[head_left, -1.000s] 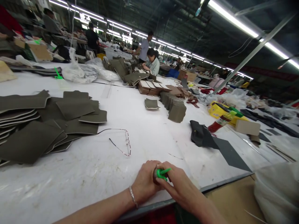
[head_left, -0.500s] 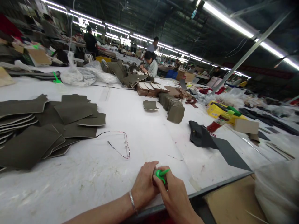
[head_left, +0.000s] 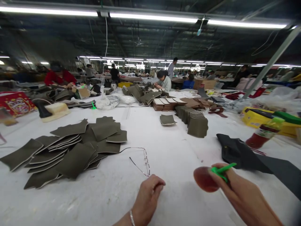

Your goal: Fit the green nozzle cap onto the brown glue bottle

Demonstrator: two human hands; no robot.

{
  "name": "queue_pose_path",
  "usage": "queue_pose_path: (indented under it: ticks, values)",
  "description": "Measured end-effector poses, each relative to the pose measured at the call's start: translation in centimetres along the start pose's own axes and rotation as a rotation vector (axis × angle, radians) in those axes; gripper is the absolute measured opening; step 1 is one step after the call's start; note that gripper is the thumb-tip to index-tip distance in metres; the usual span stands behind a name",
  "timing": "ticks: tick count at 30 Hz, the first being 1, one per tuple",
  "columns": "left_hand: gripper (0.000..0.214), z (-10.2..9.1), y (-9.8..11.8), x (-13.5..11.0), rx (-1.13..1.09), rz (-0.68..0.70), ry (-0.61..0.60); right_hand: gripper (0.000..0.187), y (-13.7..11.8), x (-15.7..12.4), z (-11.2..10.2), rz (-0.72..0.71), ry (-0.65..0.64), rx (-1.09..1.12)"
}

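My right hand [head_left: 237,191] is closed on a small tool with a green plastic handle [head_left: 222,170] and a round reddish-brown head [head_left: 204,179], raised above the white table [head_left: 174,147]. My left hand [head_left: 149,196], with a bracelet at the wrist, rests on the table with its fingers curled and nothing visible in them. A pair of thin wire glasses [head_left: 141,161] lies just beyond the left hand. Several olive-grey cut pieces [head_left: 70,149] are spread in a loose heap to the left.
A standing stack of olive pieces [head_left: 196,124] and one flat piece [head_left: 167,119] lie mid-table. Dark fabric [head_left: 237,150], a red bottle [head_left: 263,136] and a yellow box [head_left: 256,117] are at the right. Several people work at the far tables.
My hands were joined around the green-handled tool; now the right hand has carried it up and to the right, and the left hand has let go. The view has swung left.
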State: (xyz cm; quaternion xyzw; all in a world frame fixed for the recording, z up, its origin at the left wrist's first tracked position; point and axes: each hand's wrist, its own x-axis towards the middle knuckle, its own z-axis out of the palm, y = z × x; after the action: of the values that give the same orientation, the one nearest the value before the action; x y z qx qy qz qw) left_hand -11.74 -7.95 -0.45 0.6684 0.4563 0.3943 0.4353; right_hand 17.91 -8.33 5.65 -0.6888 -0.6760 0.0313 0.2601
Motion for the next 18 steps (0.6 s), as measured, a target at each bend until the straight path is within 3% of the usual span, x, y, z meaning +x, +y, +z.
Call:
queue_pose_path:
  ticks: [2,5,9,15,18]
  values:
    - [0.015,-2.0,0.1,0.2,-0.045,-0.106,0.083,0.047,2.6,1.6,-1.0,0.037,0.022,-0.124]
    - [0.030,-4.2,-0.2,0.1,-0.326,-0.287,0.093,0.044,6.2,3.0,-1.0,0.110,0.039,-0.170]
    - [0.044,-5.1,-0.3,-0.5,-0.684,-0.463,0.088,0.037,9.2,3.0,0.6,0.151,0.013,-0.153]
    - [0.038,-4.4,0.7,-0.5,-0.791,-0.506,0.073,0.029,11.6,2.9,1.2,0.185,-0.007,-0.065]
    - [0.042,-4.2,0.4,-0.5,-0.733,-0.452,0.088,0.035,13.1,2.7,0.7,0.172,0.071,-0.045]
